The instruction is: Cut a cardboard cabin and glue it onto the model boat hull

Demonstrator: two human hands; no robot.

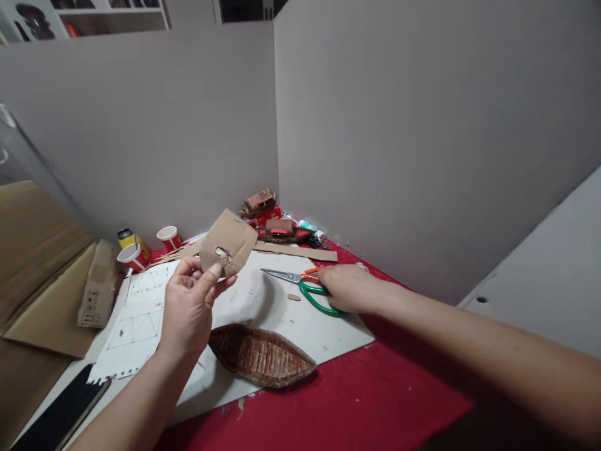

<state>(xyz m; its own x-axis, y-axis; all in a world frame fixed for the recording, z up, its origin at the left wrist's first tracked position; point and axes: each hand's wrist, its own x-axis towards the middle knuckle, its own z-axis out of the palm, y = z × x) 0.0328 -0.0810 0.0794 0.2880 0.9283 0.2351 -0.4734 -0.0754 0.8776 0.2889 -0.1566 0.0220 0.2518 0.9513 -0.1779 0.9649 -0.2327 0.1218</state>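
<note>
The left hand [188, 304] is holding the cardboard piece [237, 241] up above the white board [340, 341]; its grip is pinching the lower left part of the piece, the thumb pressing on the near face close to the small opening and other fingers supporting from behind; most of the piece is extending upward and to the right beyond the grip. The right hand [345, 288] is reaching over the scissors [286, 275], its fingers bending at the green handles; the blades are pointing left, toward the space below the cardboard; how firmly this grip is closing, the view is not showing. A small cardboard scrap [293, 297] is lying just below the scissors; the open brown boat hull [265, 357] is resting nearer the wearer, to the right of the left wrist and partly over the red table [375, 394]; the drawing sheet [138, 326] is lying to the left; a cardboard strip [300, 252] and a finished model boat [284, 232] are sitting farther back.
</note>
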